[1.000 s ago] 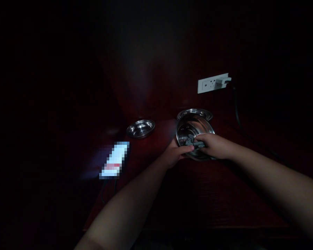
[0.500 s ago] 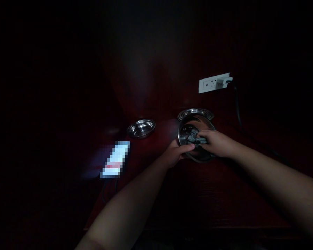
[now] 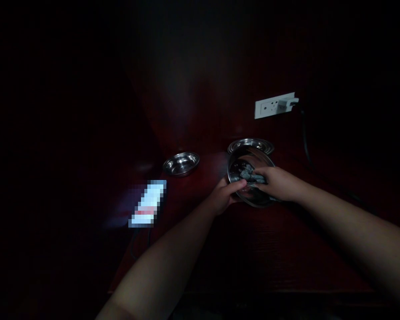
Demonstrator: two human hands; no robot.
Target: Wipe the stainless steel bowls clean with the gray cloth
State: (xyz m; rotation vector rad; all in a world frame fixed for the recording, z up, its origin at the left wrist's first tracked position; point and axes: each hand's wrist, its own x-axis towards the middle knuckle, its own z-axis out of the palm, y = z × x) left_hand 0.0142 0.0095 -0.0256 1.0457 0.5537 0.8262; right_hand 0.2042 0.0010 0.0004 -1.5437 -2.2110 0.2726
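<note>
My left hand (image 3: 226, 195) grips a shiny metal bowl (image 3: 251, 155) by its near left side, the thumb lying over the rim. The bowl is tilted so that its inside faces me. Inside it, my right hand (image 3: 276, 182) is closed on a bunched grey patterned cloth (image 3: 248, 174), which touches the inner wall. Some of the cloth is hidden by the fingers. Just behind the bowl lie metal dishes (image 3: 250, 143), partly covered by it. A shallow metal dish (image 3: 182, 164) sits apart to the left.
A lit phone with a blurred screen (image 3: 148, 204) lies at the left of the dark red table (image 3: 263, 253), a thin cable beside it. On the wall at the back right is a white socket (image 3: 268, 106) with a plug and black cord (image 3: 305, 138). The surroundings are very dark.
The cloth and my right hand have shifted very slightly inside the bowl. My left thumb has drawn back a little toward the rim. The other things stay in place.
</note>
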